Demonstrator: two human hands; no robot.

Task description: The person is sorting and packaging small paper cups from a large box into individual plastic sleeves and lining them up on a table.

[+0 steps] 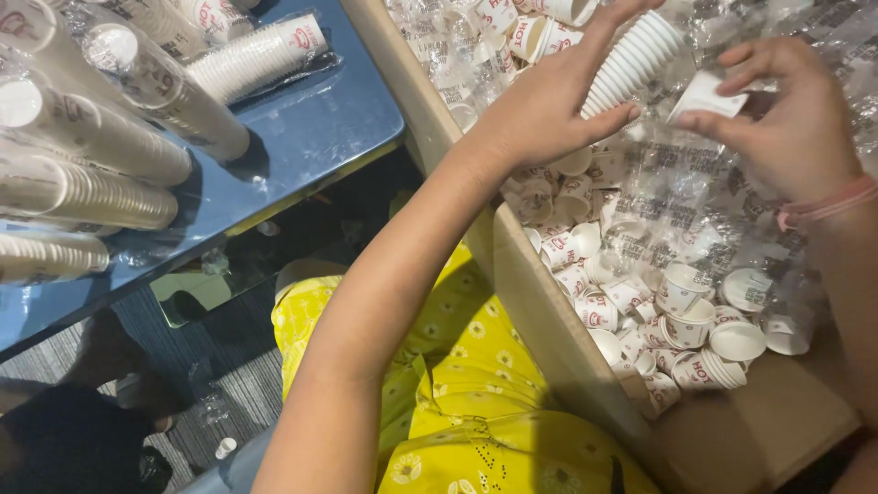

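A glossy blue table [311, 137] stands over grey striped carpet [229, 366].

Two hands work here: the left hand [549, 101] grips one stack of nested paper cups [631, 62], and the right hand [786, 114] pinches one single cup [706, 95] just beside that stack. Below both grips, one cardboard box [549, 302] holds perhaps thirty loose cups [681, 320], too jumbled to count. Well left of the grips lie roughly seven wrapped cup sleeves [155, 87] on one blue table [320, 128].

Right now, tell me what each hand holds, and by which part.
Left hand grips a stack of white paper cups around its side. Right hand pinches a single cup at its rim.
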